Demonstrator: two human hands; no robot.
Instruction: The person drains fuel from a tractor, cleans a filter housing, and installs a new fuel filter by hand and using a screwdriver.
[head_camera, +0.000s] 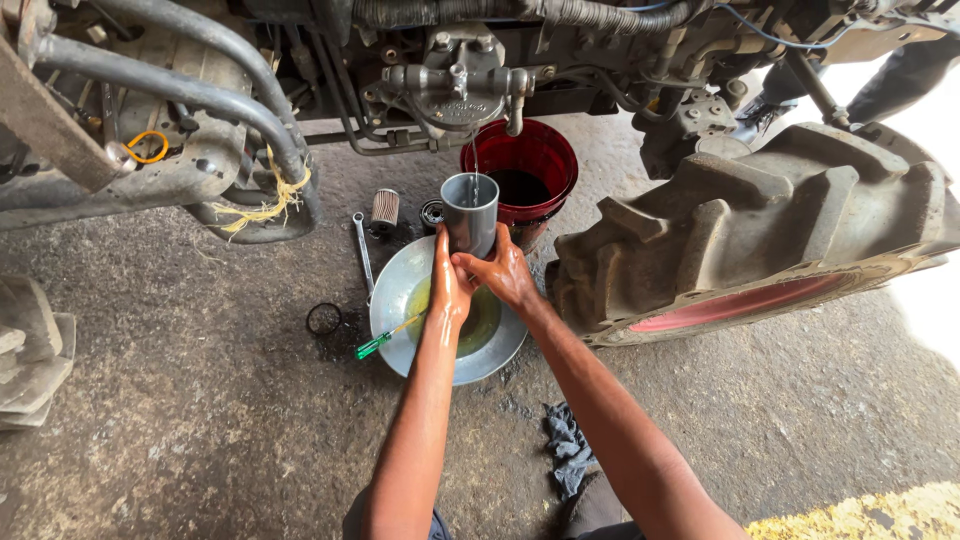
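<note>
Tractor tyre (760, 230): right of pan. Red bucket (520, 175): behind pan. Metal pan (400, 290): landmark, oily. Grey cylinder (469, 212): above pan, gripped by left hand (449, 285) and right hand (505, 275). Spanner (362, 250), filter (384, 210), green screwdriver (385, 338): pan's left.

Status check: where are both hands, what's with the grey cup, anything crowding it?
Left hand and right hand both gripping grey cup, upright. Thin stream falling into it from filter housing. Metal pan below, red bucket just behind.
</note>
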